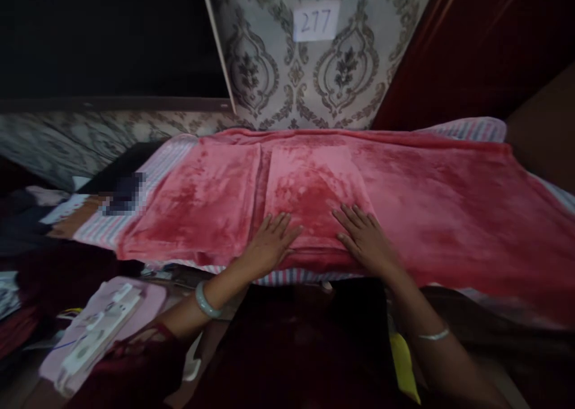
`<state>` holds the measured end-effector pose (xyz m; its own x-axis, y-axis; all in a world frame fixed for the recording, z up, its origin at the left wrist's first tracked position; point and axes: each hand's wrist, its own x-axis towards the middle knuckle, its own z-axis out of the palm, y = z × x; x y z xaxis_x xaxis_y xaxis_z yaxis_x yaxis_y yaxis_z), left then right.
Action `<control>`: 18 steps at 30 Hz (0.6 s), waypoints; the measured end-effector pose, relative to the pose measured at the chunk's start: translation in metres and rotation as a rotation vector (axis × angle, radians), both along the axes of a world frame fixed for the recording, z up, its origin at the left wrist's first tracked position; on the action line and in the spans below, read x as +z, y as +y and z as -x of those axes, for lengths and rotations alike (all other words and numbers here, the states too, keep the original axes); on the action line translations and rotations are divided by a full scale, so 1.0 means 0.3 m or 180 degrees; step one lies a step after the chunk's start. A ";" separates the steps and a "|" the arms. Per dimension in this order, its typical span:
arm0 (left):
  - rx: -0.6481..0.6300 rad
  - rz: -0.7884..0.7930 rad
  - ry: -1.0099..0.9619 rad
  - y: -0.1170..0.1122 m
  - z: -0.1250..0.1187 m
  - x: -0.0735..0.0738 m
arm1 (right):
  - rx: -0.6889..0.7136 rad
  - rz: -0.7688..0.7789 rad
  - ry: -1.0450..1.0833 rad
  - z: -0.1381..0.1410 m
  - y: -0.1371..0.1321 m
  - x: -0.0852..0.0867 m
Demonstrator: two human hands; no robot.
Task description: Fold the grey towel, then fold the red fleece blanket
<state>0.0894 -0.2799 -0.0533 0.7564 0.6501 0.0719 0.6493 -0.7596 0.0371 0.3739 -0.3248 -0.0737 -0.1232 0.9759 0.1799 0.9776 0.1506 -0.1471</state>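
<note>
A plush pink-red blanket (422,199) lies spread over a long surface, with a folded section (314,181) in its middle. My left hand (268,245) rests flat near the front left corner of that section, fingers spread. At its front right edge my right hand (366,241) lies palm down, fingers apart. Neither hand grips the fabric. Under the blanket a striped cloth (296,276) shows along the front edge and at both ends.
A large dark screen (108,38) stands behind on the left. A paper marked 277 (316,21) is on the patterned wall. Dark red wood (471,50) rises at the right. On a pink stool (153,295) at lower left lies a white power strip (99,331).
</note>
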 end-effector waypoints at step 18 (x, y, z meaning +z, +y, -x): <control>0.1447 -0.0695 -0.0353 -0.014 0.345 -0.046 | 0.0123 -0.0476 0.0100 -0.034 0.029 -0.113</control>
